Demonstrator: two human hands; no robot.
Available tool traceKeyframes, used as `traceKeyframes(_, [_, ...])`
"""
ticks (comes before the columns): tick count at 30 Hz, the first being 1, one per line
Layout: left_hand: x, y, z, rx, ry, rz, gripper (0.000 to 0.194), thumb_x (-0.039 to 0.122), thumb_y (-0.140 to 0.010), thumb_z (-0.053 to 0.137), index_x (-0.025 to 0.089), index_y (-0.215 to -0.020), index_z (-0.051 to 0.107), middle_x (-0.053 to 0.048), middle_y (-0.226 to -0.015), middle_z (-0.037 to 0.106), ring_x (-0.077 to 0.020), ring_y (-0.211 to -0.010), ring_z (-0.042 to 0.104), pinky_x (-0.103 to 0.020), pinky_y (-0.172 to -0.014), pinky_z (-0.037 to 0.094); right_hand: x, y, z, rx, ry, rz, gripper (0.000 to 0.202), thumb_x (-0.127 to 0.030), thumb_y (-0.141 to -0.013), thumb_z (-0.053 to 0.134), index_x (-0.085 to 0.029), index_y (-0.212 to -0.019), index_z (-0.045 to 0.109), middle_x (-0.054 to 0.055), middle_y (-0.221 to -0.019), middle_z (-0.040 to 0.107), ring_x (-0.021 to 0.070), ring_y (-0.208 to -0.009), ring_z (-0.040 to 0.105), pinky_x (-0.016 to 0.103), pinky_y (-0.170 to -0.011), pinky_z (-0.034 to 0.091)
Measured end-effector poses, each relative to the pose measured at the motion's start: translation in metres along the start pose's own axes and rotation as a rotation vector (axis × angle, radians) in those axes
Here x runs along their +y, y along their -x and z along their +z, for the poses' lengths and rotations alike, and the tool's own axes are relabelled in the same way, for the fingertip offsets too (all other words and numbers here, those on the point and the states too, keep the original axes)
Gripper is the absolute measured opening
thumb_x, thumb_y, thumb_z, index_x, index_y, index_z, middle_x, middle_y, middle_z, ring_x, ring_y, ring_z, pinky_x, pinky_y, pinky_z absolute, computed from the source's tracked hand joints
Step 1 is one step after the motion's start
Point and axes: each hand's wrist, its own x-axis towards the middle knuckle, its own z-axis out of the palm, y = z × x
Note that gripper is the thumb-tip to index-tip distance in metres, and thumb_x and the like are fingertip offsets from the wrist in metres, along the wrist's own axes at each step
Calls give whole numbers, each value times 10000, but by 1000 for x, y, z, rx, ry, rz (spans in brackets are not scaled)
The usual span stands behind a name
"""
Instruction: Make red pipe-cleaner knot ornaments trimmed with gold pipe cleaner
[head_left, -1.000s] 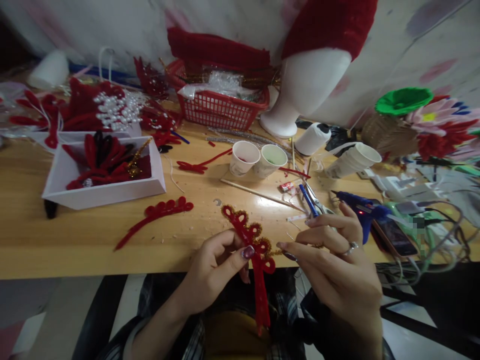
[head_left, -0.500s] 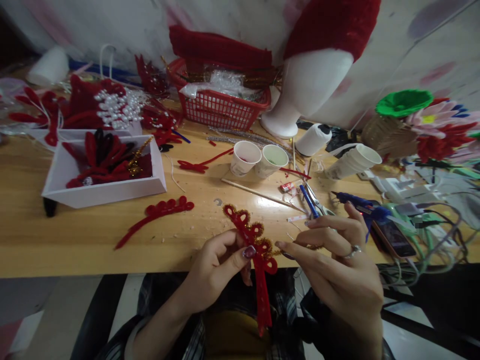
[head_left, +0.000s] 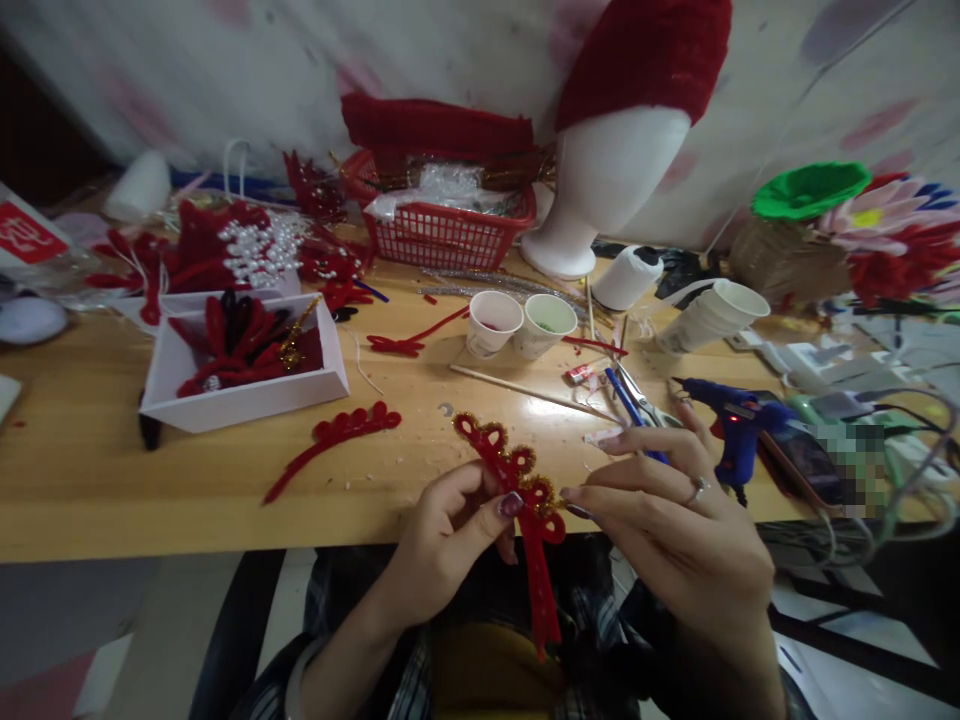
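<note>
Between thumb and fingers, my left hand (head_left: pixel 450 535) grips a red looped strip (head_left: pixel 541 580) near its middle; gold tinsel edges the upper loops, and the tail hangs below the table edge. My right hand (head_left: pixel 675 510) is closed at the strip's right side, its thumb and index finger pinching the gold tinsel (head_left: pixel 562 505) beside the lower loops. A second red looped piece (head_left: pixel 330 440), with no gold on it, lies on the table to the left of my hands.
A white box (head_left: pixel 247 400) of red pieces stands at left. Two paper cups (head_left: pixel 493 325), a red basket (head_left: pixel 442 235) and a white foam head (head_left: pixel 615 180) are behind. Scissors (head_left: pixel 637 395), a blue glue gun (head_left: pixel 739 420) and a phone (head_left: pixel 806 465) lie right.
The camera view has shifted, so the table items appear moved, mostly rightward on the left side. Both hands keep their hold on the strip and tinsel, with little visible change between them.
</note>
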Motion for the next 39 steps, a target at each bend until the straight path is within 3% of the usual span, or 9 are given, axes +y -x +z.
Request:
traceKeyframes(8, [-7,0,5,-46,61,-21,324,464,-837,716,141,-840,690,-37,-712,690,-111,-532,584,-229,-527,519,-7,5,-1,136,134,-45,296,-24,-865,613,-295,-902,728,-57,-729,736,203,-934,608,418,-917,432])
traceKeyframes(13, [-8,0,11,6,109,-54,336,467,-809,748,150,-794,637,6,-637,643,-98,-493,577,-212,-495,514,-8,9,-3,191,131,-56,312,12,-823,640,-271,-919,726,-44,-728,732,203,-922,590,363,-813,483])
traceKeyframes(17, [-5,1,15,37,56,-27,309,462,-868,686,163,-814,634,19,-685,636,-94,-521,584,-213,-516,522,-7,13,-1,205,155,-33,311,-3,-824,657,-281,-946,725,-36,-772,743,218,-960,593,382,-826,486])
traceKeyframes(21, [-4,5,17,32,-48,11,272,426,-926,622,172,-832,644,27,-653,628,-91,-544,585,-198,-552,500,-9,14,2,212,152,-25,287,-11,-828,674,-274,-932,720,-44,-759,740,227,-953,587,490,-1002,377])
traceKeyframes(25, [-5,8,19,-5,-5,-5,262,412,-949,590,180,-832,618,39,-573,607,-93,-501,575,-191,-521,480,-11,14,5,227,139,-21,291,0,-824,677,-270,-921,726,-48,-755,740,223,-939,588,567,-1107,244])
traceKeyframes(39, [-6,4,13,-48,151,-62,278,415,-936,615,184,-788,568,52,-556,584,-68,-439,532,-166,-448,443,-4,6,13,239,133,-33,233,-28,-855,672,-252,-873,733,-41,-695,724,200,-858,579,491,-1051,354])
